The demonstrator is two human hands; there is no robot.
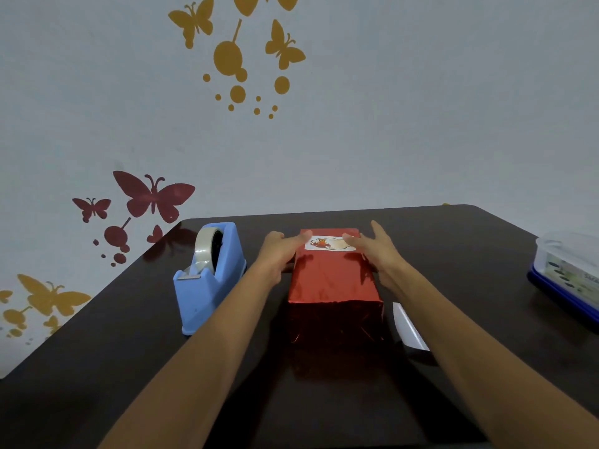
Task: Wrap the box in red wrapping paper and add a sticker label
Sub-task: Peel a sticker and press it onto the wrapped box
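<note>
Red-wrapped box (334,280); sticker label (328,244) unreadable; left hand (278,254), right hand (377,251) straight-fingered, touching label ends.

red-wrapped box (334,280), sticker label (327,244) on top

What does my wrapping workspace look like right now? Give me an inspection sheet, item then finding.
Surface: dark glossy table.
Job's things: red-wrapped box lying flat; sticker label on its top, at the far end.
Clutter: blue tape dispenser left of the box; white strip to its right; lidded plastic container at the table's right edge.
Hands: left hand and right hand open, thumbs at the label's ends.
Cables: nothing seen.
Surroundings: pale wall with butterfly decals.
</note>
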